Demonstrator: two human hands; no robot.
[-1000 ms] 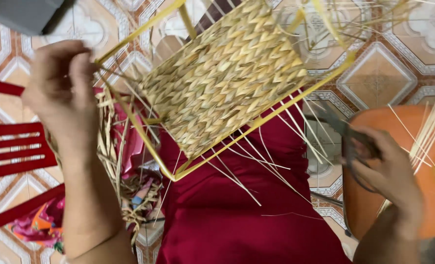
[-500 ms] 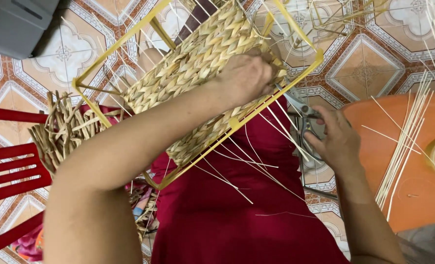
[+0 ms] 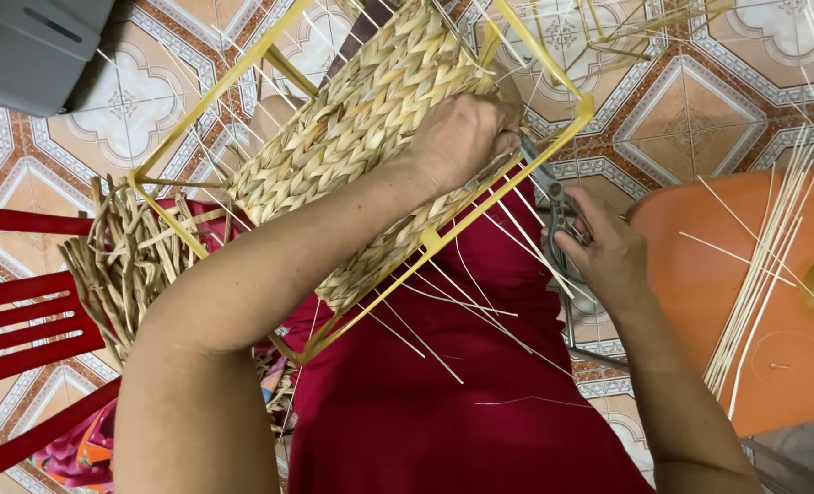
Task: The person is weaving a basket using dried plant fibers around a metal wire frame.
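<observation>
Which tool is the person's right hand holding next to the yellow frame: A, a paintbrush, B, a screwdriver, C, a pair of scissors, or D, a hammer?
C: the right hand grips a pair of scissors with dark metal handles, its blades pointing up at the corner of the woven basket in its yellow frame, where the left hand rests on the weave.

Left hand [image 3: 462,137] fingers curl over the woven basket [image 3: 361,128], tips hidden behind its far edge. Scissors [image 3: 558,206] mostly covered by the right hand [image 3: 608,256], blade tips lost behind the left hand; open or closed unclear. Grey box [image 3: 32,46], red chair [image 3: 22,320] and orange stool [image 3: 754,302] cut off by frame edges.
</observation>
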